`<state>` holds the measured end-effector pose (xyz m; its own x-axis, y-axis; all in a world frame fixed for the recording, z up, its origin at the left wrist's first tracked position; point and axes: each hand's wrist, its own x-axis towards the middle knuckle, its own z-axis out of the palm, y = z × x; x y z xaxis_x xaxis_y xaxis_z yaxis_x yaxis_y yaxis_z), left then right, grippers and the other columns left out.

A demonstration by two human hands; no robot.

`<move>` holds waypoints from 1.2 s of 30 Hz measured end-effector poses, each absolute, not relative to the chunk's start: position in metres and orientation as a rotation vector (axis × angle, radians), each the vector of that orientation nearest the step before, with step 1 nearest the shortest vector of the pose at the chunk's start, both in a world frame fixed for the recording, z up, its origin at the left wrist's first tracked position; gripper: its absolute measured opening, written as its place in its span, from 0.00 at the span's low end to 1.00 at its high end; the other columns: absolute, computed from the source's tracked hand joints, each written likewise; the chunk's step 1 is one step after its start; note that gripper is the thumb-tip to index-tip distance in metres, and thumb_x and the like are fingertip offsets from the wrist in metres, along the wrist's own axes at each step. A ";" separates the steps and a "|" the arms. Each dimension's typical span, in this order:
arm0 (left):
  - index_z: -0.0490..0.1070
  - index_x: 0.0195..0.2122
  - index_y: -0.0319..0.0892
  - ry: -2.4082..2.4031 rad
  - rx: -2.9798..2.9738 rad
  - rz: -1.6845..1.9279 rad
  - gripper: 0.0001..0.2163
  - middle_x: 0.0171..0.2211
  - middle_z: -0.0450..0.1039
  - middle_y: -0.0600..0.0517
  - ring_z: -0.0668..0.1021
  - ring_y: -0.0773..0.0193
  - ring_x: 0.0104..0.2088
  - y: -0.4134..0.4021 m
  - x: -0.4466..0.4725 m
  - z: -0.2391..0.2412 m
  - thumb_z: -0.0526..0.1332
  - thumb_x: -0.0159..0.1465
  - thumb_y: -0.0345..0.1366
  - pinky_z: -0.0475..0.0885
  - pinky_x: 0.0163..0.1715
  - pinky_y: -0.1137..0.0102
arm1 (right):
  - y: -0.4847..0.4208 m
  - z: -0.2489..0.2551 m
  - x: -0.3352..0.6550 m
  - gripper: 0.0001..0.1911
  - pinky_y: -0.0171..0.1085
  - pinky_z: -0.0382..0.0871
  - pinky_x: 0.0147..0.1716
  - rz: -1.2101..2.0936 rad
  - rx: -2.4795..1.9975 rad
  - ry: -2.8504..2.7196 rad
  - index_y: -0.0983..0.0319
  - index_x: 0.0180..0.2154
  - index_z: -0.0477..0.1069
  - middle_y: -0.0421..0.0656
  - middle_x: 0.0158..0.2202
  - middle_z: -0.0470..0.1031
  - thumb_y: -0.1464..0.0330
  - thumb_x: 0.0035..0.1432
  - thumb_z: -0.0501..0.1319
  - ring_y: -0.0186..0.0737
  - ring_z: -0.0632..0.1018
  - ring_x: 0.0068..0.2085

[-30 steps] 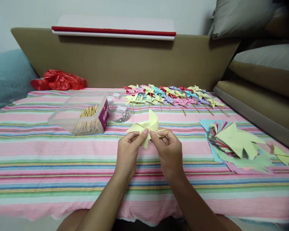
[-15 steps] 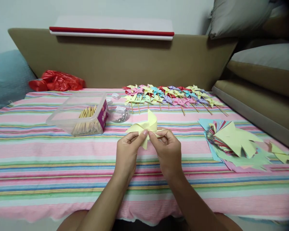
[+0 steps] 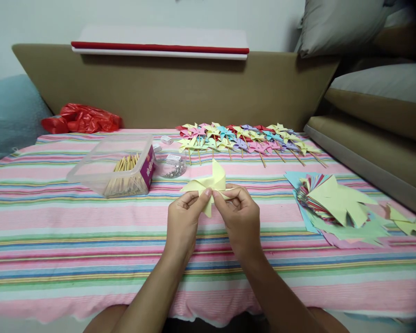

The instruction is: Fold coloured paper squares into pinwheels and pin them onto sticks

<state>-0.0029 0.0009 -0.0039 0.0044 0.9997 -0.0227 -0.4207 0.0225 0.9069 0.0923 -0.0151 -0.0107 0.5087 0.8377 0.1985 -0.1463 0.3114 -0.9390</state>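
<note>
We find left hand [image 3: 183, 216] and right hand [image 3: 243, 213] pinched closed on a yellow pinwheel [image 3: 217, 176], between them; folding seems in hand — we judge the next move calls for a steady centre; sticks [image 3: 125, 170] lie left of the grip.

- No text can be read for certain.
- Tub [image 3: 92, 179]: the purple label [image 3: 148, 168] on its end carries pale characters, too small and blurred to make out.
- Box [image 3: 174, 158] by the metal pieces [image 3: 176, 172]: small marks, illegible.
- Farther box [image 3: 166, 139]: faint marks, likewise too small to read.
</note>
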 end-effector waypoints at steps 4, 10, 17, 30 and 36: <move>0.80 0.30 0.38 0.894 0.835 1.372 0.11 0.28 0.76 0.52 0.75 0.68 0.31 0.001 -0.003 -0.004 0.76 0.52 0.40 0.69 0.33 0.75 | -0.016 -0.010 0.091 0.11 0.37 0.80 0.36 0.741 -1.068 -0.849 0.61 0.28 0.70 0.45 0.43 0.73 0.65 0.51 0.71 0.40 0.81 0.40; 0.80 0.30 0.38 0.877 0.747 1.398 0.12 0.30 0.78 0.51 0.75 0.68 0.31 0.007 -0.008 -0.003 0.76 0.51 0.39 0.70 0.34 0.75 | -0.018 -0.007 0.106 0.05 0.41 0.80 0.43 0.527 -1.110 -1.166 0.60 0.34 0.74 0.49 0.48 0.69 0.67 0.57 0.67 0.47 0.76 0.54; 0.78 0.26 0.38 0.904 0.948 1.297 0.13 0.26 0.74 0.53 0.73 0.68 0.29 0.011 -0.020 0.000 0.74 0.54 0.43 0.66 0.30 0.74 | -0.014 -0.006 0.132 0.04 0.50 0.73 0.53 0.331 -1.067 -1.629 0.58 0.36 0.76 0.50 0.58 0.68 0.70 0.57 0.69 0.47 0.77 0.51; 0.74 0.22 0.39 0.864 0.855 1.347 0.15 0.22 0.70 0.55 0.69 0.68 0.26 0.004 -0.013 0.001 0.73 0.54 0.43 0.62 0.27 0.74 | -0.014 -0.011 0.135 0.13 0.48 0.71 0.53 0.445 -1.097 -1.403 0.54 0.44 0.76 0.47 0.56 0.70 0.62 0.57 0.69 0.48 0.75 0.55; 0.79 0.31 0.37 0.602 0.644 1.190 0.13 0.28 0.74 0.51 0.72 0.68 0.30 -0.001 -0.015 0.006 0.72 0.57 0.44 0.66 0.31 0.74 | 0.018 -0.021 0.156 0.17 0.41 0.74 0.35 0.488 -1.299 -1.189 0.59 0.43 0.73 0.47 0.42 0.79 0.54 0.67 0.55 0.42 0.80 0.37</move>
